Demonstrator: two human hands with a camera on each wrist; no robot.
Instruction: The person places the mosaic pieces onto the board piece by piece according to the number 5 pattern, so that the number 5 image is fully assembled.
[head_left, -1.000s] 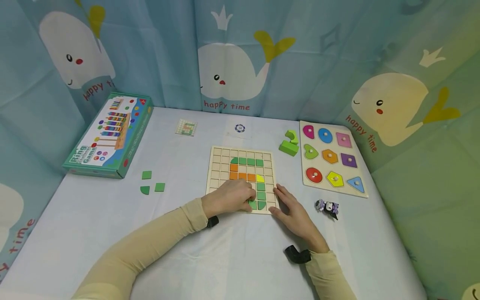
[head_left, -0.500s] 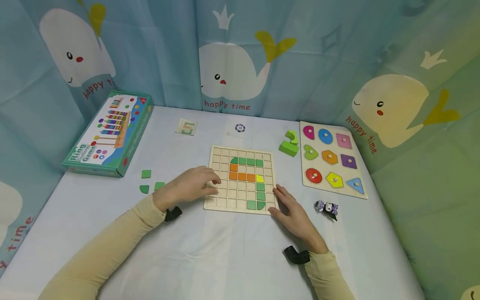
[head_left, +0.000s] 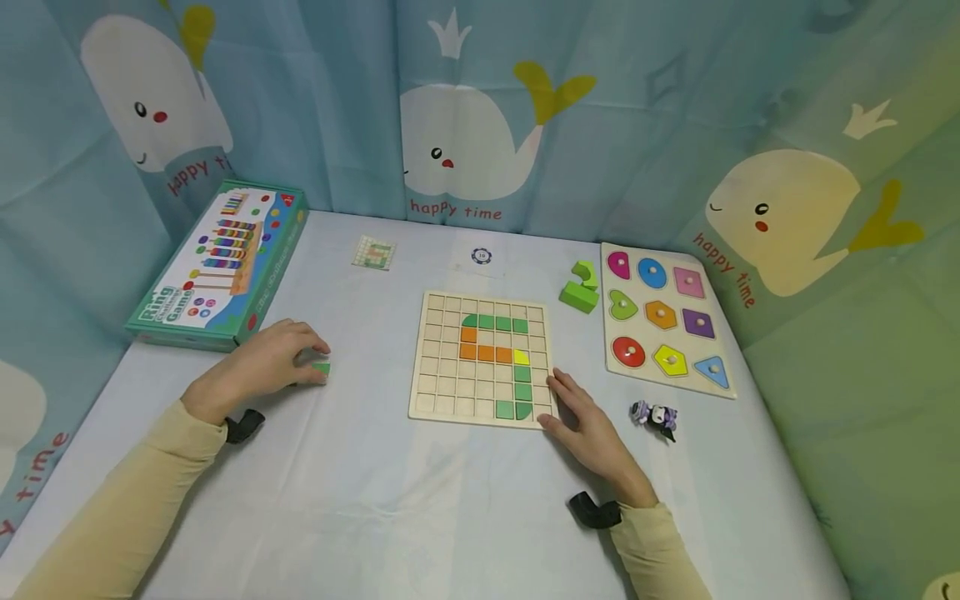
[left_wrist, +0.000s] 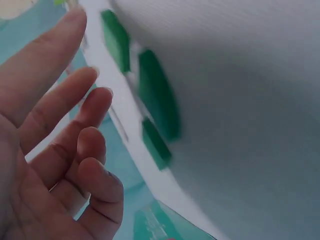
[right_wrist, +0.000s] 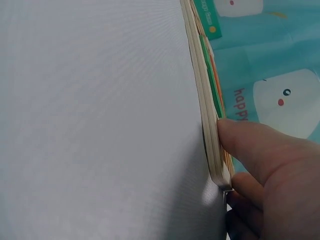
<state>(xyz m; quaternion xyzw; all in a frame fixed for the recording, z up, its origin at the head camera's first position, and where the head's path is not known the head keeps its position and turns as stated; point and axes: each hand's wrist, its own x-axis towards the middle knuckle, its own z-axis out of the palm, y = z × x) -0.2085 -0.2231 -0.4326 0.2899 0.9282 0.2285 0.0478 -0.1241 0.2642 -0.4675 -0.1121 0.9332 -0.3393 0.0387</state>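
A wooden grid board point(head_left: 438, 392) lies mid-table with green, orange and yellow tiles forming a winding line. My left hand point(head_left: 270, 362) hovers arched over the loose green tiles to the board's left; one green tile point(head_left: 322, 367) shows at its fingertips. In the left wrist view the left hand point(left_wrist: 60, 150) has relaxed, spread fingers holding nothing, with several green tiles point(left_wrist: 159, 95) just beyond them. My right hand point(head_left: 588, 425) lies flat at the board's lower right corner. There the thumb point(right_wrist: 240, 137) touches the board's edge point(right_wrist: 202, 100).
A teal ring-game box point(head_left: 217, 267) sits at far left. A shape puzzle board point(head_left: 609, 333) lies at right, with green blocks point(head_left: 579, 287) beside it and a small purple figure point(head_left: 655, 414) below. A pattern card point(head_left: 373, 252) and a round chip point(head_left: 482, 256) lie farther back.
My left hand left the board's lower tiles and moved left across the table to the loose green tiles. The right hand stayed at the board's corner.
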